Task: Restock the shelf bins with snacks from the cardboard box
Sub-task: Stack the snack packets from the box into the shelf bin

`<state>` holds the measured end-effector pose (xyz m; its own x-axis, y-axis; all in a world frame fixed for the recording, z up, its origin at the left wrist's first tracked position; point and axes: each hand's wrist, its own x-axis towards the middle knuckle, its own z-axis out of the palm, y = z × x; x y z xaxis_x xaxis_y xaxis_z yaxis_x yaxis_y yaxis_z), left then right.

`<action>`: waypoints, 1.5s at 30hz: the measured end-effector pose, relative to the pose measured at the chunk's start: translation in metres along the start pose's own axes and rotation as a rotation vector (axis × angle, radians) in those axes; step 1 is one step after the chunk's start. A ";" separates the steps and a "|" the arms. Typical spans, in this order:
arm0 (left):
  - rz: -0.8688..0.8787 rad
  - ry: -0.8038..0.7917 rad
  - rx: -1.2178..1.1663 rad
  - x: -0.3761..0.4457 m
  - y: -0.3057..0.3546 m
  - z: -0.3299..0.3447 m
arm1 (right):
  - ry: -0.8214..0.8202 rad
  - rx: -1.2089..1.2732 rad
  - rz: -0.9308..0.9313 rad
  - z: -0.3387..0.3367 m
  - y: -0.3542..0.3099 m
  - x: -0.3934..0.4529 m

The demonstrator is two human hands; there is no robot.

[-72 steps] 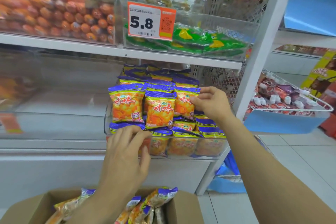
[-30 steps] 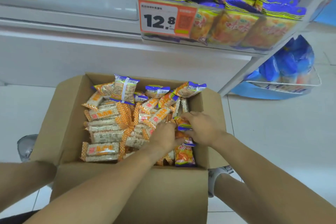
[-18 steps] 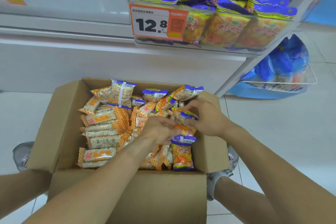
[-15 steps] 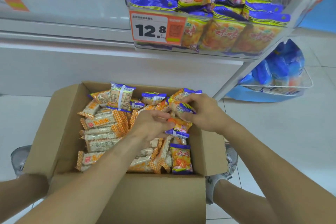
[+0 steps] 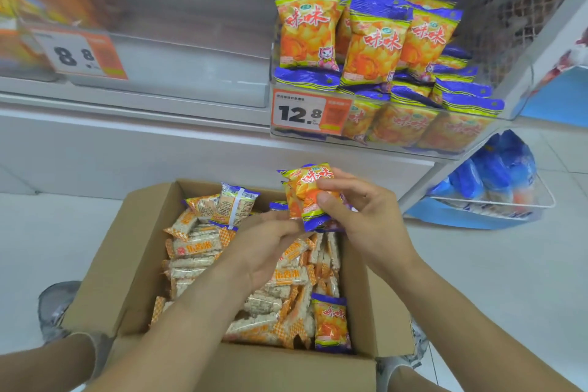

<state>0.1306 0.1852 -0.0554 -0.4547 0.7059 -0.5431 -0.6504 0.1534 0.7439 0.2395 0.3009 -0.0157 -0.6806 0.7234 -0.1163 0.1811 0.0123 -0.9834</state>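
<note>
An open cardboard box [image 5: 127, 264] on the floor holds several rice-bar packets and a few orange-and-purple snack packets [image 5: 331, 323]. My right hand [image 5: 366, 216] grips a bunch of orange-and-purple snack packets [image 5: 307, 194] above the box's far right corner. My left hand [image 5: 267, 248] pinches the lower left edge of that same bunch. Above, the clear shelf bin [image 5: 381, 137] with the 12.8 price tag [image 5: 310, 113] is stacked with the same snack packets [image 5: 375, 44].
An empty clear bin with an 8.8 price tag [image 5: 79, 54] stands to the left on the shelf. A wire basket of blue packets [image 5: 496, 188] sits low at the right. White upright shelf post [image 5: 541, 41] at the right. My shoes flank the box.
Both hands have lifted the bunch of orange-and-purple packets up out of the box towards the shelf bin. The view has tilted up, showing more of the shelf.
</note>
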 end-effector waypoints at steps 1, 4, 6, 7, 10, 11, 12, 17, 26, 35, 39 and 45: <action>0.012 0.019 0.011 -0.003 0.002 0.001 | 0.018 0.017 0.004 -0.001 -0.004 -0.002; 0.080 0.028 0.034 -0.012 0.008 0.008 | 0.058 -0.029 0.017 -0.005 -0.014 -0.003; 0.121 0.029 0.022 -0.015 0.011 0.011 | 0.053 -0.073 0.023 -0.008 -0.021 -0.001; 0.139 0.014 0.007 -0.016 0.014 0.012 | 0.052 -0.075 0.022 -0.010 -0.024 0.000; 0.177 -0.072 -0.058 -0.019 0.022 0.013 | 0.014 -0.075 0.004 -0.018 -0.036 0.005; 0.191 -0.097 -0.057 -0.021 0.024 0.015 | -0.009 -0.078 0.000 -0.022 -0.040 0.006; 0.205 -0.108 -0.024 -0.024 0.026 0.019 | -0.030 -0.091 -0.006 -0.026 -0.044 0.006; 0.357 -0.018 0.160 -0.034 0.039 0.040 | -0.166 -0.074 0.035 -0.040 -0.069 0.000; 0.612 -0.323 0.468 -0.034 0.097 0.082 | -0.223 0.023 0.021 -0.096 -0.103 0.018; 1.257 0.175 1.001 0.008 0.112 0.117 | 0.167 0.166 -0.372 -0.133 -0.118 0.062; 1.299 0.298 1.277 0.037 0.098 0.105 | 0.196 0.124 -0.359 -0.148 -0.111 0.106; 1.405 0.341 1.204 0.049 0.098 0.103 | -0.005 0.034 -0.298 -0.154 -0.113 0.130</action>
<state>0.1072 0.3060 0.0313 -0.3902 0.6060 0.6931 0.9038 0.1082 0.4141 0.2398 0.4995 0.1016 -0.7034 0.6883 0.1772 -0.0509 0.1998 -0.9785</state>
